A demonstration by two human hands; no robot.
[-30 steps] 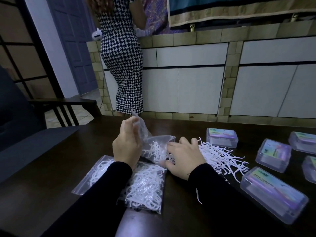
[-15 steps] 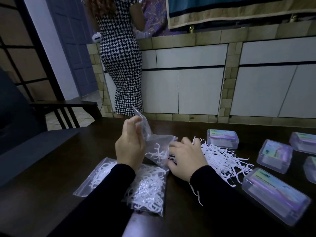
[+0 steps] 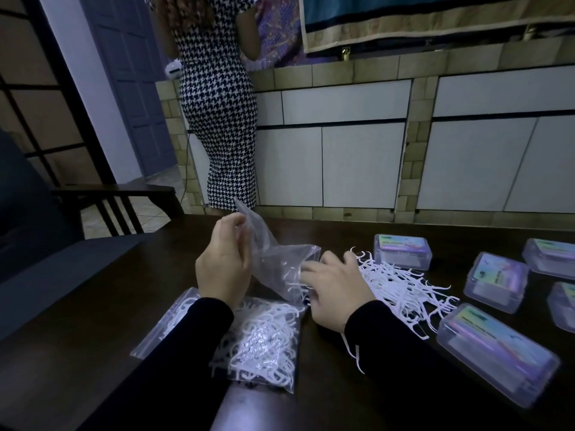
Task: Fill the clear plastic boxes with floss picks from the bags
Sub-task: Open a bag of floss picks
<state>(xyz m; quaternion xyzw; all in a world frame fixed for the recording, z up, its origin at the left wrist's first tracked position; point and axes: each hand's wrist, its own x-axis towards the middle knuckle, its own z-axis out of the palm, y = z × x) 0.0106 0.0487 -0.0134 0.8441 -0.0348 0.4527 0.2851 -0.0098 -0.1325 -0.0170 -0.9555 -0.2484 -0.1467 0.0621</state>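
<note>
Fingers of the left hand pinch the raised far corner of a nearly empty clear plastic bag, tilting its mouth down and right. The right hand, loosely spread, holding nothing I can make out, rests at that mouth beside the loose pile of white floss picks on the dark wooden desk. Clear lidded plastic boxes lie further right, nearer this hand.

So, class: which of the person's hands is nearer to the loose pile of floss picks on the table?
Right. The right hand lies against the pile of floss picks at its left edge; the left hand is farther left, gripping the lifted bag.
</note>
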